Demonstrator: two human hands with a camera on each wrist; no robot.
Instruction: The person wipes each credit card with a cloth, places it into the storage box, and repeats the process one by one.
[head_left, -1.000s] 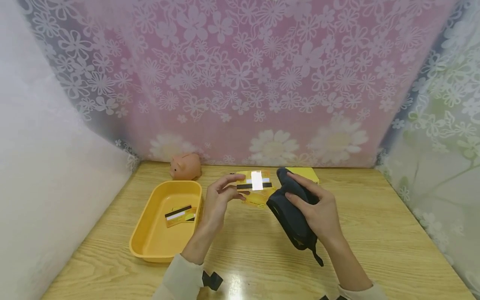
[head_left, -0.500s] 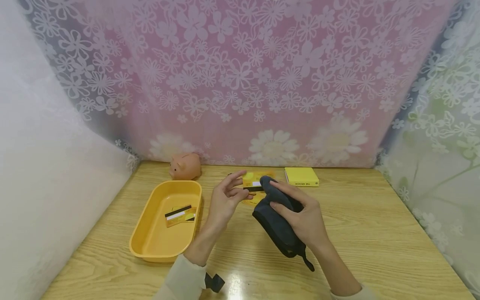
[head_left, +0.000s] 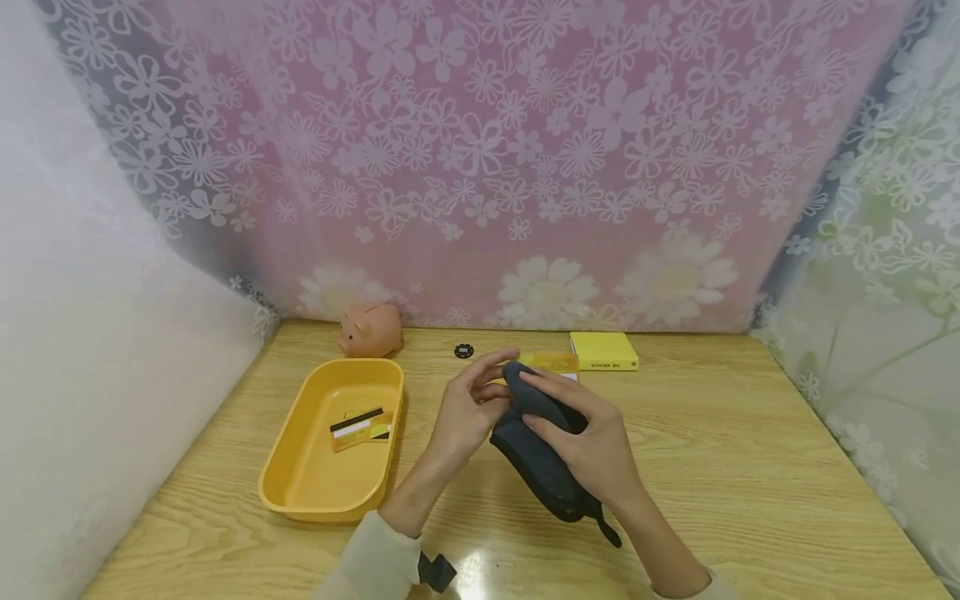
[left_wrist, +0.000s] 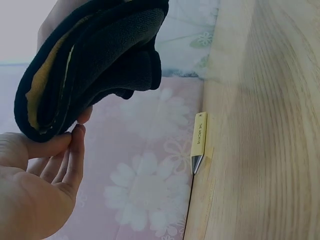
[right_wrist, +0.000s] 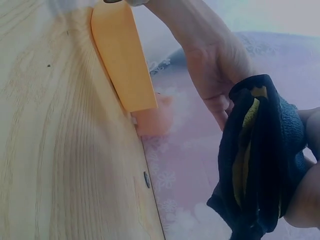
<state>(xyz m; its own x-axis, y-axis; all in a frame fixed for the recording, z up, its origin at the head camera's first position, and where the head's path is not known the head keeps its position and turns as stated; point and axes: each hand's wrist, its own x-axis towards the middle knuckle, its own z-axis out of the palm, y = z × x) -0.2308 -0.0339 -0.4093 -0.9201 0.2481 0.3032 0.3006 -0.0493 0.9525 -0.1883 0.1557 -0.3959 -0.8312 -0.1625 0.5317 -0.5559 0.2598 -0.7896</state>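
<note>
My right hand point(head_left: 588, 442) grips a dark blue folded cloth item point(head_left: 543, 467) with black edging, a hanging loop and yellow inside its folds, held above the table. In the left wrist view, the thumb and fingers of my left hand point(left_wrist: 42, 185) pinch the lower end of this cloth item point(left_wrist: 95, 65). Its open folds face the camera in the right wrist view. An orange-yellow card point(head_left: 551, 362) shows just behind the cloth; whether it lies on the table or is held, I cannot tell.
To the left stands a yellow tray point(head_left: 292, 487) containing striped cards point(head_left: 358, 429). A pink piggy bank point(head_left: 372, 331), a black poker chip point(head_left: 463, 351) and a yellow book point(head_left: 603, 350) line the back of the wooden table point(head_left: 750, 467), before a floral curtain point(head_left: 525, 167).
My right hand has moved left with the cloth item to meet my left hand, uncovering the book. My left hand has shifted slightly right, exposing the chip, and the card appears farther right.
</note>
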